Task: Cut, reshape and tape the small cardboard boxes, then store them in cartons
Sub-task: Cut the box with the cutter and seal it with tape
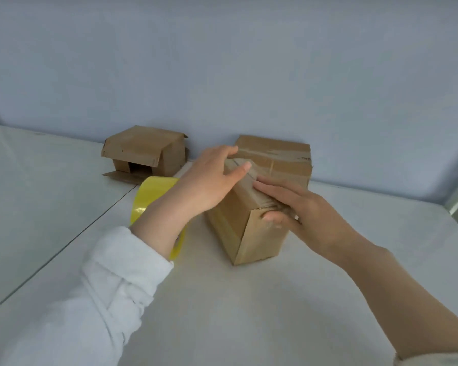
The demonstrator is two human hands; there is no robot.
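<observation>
A small brown cardboard box [251,231] stands on the white table [222,313] in the middle of the view, with tape along its top. My left hand [209,178] lies over its far top edge, fingers straight. My right hand [296,207] presses flat on the top near the front, thumb against the box's front face. A yellow tape roll [148,199] stands on edge just left of the box, partly hidden behind my left wrist.
A second taped box [283,159] sits against the blue wall behind the first. An opened box with loose flaps [143,151] lies on its side at the back left. A seam [64,247] runs across the table on the left.
</observation>
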